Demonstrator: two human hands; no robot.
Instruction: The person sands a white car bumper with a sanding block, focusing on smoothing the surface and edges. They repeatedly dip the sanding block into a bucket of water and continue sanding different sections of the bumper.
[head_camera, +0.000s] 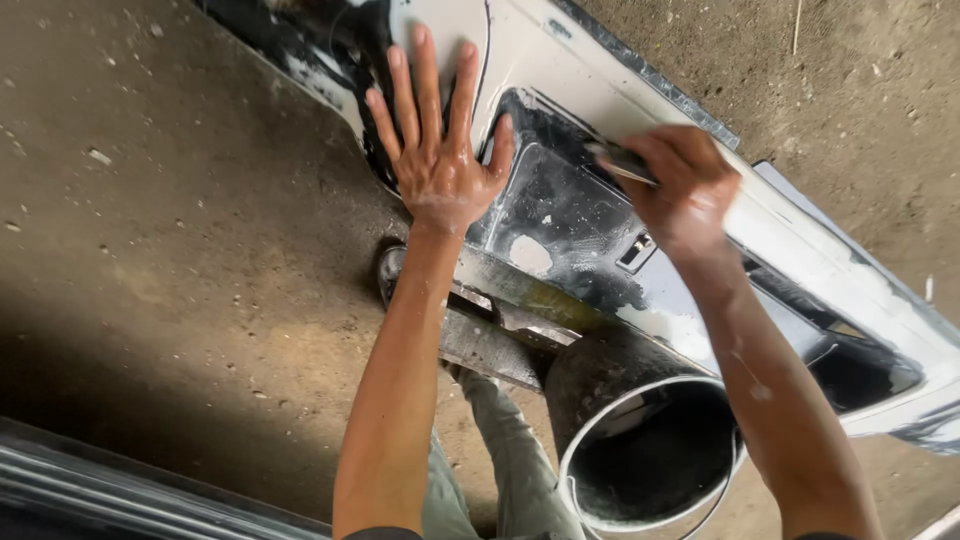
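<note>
On the grey-and-black car bumper panel (560, 215), left hand (440, 160) spread flat; right hand (680, 190) pinching a sanding pad (622, 160). Wet surface: slippage risk.

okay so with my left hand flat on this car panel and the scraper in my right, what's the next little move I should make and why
Probably draw the scraper in your right hand down across the dark recessed area, where white filler patches look uneven. Your left hand lies flat, fingers spread, steadying the panel, which rests on a drum.
</note>
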